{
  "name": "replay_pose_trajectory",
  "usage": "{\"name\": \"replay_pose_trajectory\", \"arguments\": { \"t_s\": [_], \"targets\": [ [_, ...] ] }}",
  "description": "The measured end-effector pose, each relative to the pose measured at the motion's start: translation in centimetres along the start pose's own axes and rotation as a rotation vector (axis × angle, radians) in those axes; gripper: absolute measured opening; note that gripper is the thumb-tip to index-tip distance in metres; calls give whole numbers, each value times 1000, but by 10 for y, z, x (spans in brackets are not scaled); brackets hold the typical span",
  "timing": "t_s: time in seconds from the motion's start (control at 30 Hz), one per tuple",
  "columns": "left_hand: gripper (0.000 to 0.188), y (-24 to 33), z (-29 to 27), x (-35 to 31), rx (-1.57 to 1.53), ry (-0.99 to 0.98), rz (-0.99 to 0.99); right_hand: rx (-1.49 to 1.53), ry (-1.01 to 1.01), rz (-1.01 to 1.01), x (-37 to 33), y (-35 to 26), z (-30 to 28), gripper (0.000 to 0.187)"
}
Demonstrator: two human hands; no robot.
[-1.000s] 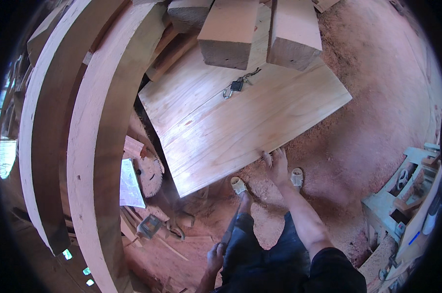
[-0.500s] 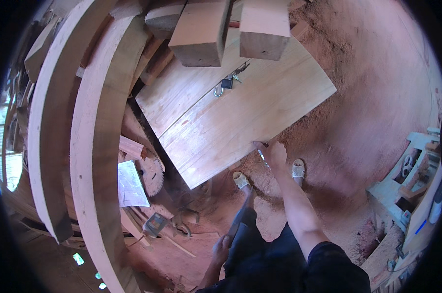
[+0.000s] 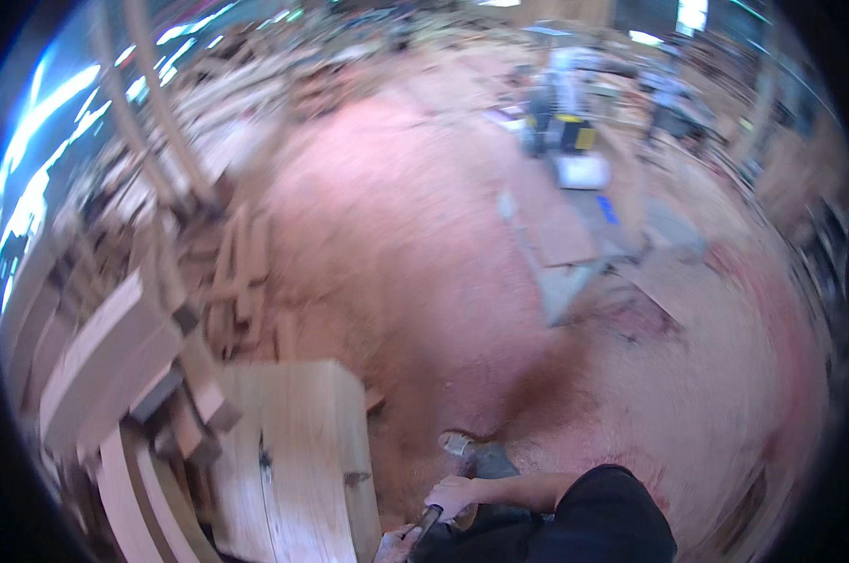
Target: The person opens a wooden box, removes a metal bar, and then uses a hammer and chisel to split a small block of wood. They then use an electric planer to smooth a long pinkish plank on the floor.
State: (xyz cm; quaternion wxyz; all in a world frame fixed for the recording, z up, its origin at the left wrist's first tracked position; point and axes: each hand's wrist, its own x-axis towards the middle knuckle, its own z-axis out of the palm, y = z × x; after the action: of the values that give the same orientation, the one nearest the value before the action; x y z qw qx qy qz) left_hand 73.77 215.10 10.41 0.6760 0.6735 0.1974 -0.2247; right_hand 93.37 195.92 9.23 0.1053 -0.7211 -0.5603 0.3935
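Nearest, at the bottom edge of the blurred head view, the right hand (image 3: 451, 497) is curled shut around the top of a dark, slim rod-like tool (image 3: 425, 522), and just below it the left hand (image 3: 393, 545) sits low on the same tool, half cut off by the frame; its fingers look wrapped around the shaft, though the blur and the crop mean I cannot tell how firmly. What kind of tool it is cannot be made out. By its look it is stiff and narrow, probably metal, so likely weighty for its size and prone to twist in a loose fist; a two-handed hold as here, one hand high and one low on the shaft, seems the sound way to carry it. Just left of the hands lies a broad pale wooden slab (image 3: 288, 460), its near end running out of the bottom of the view. It looks thick, rigid and heavy, best gripped along its long edges. A shoe (image 3: 469, 451) stands just beyond the right hand on the reddish sawdust floor (image 3: 415, 235). Left of the slab, stacked timbers (image 3: 114, 366) pile up. Farther off stands a cluttered workbench (image 3: 574, 235), too smeared to read.
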Motion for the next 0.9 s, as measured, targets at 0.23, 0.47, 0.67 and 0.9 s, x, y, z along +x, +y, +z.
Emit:
{"name": "replay_pose_trajectory", "arguments": {
  "t_s": [0.23, 0.47, 0.67, 0.9],
  "targets": [
    [32, 35, 19, 26, 118, -190, -115, 532, 414, 857, -181, -16, 144, 52],
    [31, 67, 121, 59, 490, -348, -80, 1470, 1207, 1859, -340, -92, 416, 77],
    [32, 56, 291, 84, 764, -504, -11, 1737, 1495, 2227, -346, -150, 685, 50],
    [32, 3, 453, 94, 1214, -718, -59, 2160, 1652, 2040, -384, -219, 752, 56]
  ]
}}
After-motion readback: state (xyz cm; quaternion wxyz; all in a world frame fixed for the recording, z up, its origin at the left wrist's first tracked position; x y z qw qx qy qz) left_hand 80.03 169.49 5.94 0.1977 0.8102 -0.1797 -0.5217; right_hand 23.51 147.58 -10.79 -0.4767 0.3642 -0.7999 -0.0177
